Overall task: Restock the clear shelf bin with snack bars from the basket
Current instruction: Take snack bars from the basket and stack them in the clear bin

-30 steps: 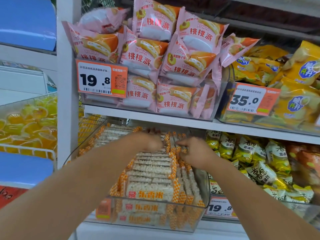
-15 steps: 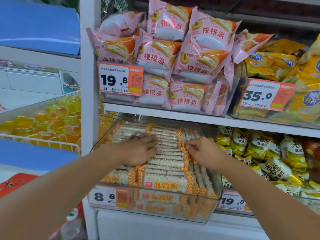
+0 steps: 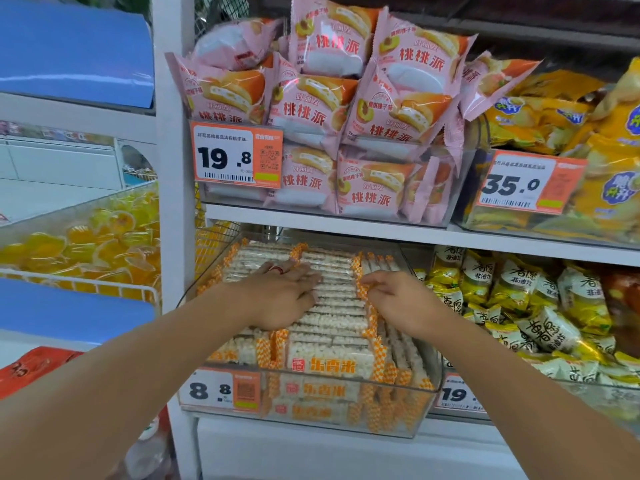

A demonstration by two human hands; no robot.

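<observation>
Both hands lie on the snack bars (image 3: 332,299) in the clear shelf bin (image 3: 429,386), which sits at the lower centre of the frame. Left hand (image 3: 282,299) rests palm down with its fingers straight and spread flat over the tops of the bars — it holds nothing, and a red ring (image 3: 276,270) shows on one finger. Right hand (image 3: 394,299) reaches in from the lower right, its fingers bent down at the orange-checked wrapper ends of the bars; whether they pinch a bar or only touch it cannot be told. The bars are white with orange lettering, packed in rows that fill the bin nearly to its rim. An orange price tag (image 3: 223,389) reading 8.8 sits on the bin's front wall at the lower left. Above, at the upper centre, pink cake packets (image 3: 377,133) are piled behind a 19.8 tag (image 3: 237,154). Yellow packets (image 3: 519,306) fill the right of the frame, beside the bin — jelly cups (image 3: 86,244) lie at the left.
</observation>
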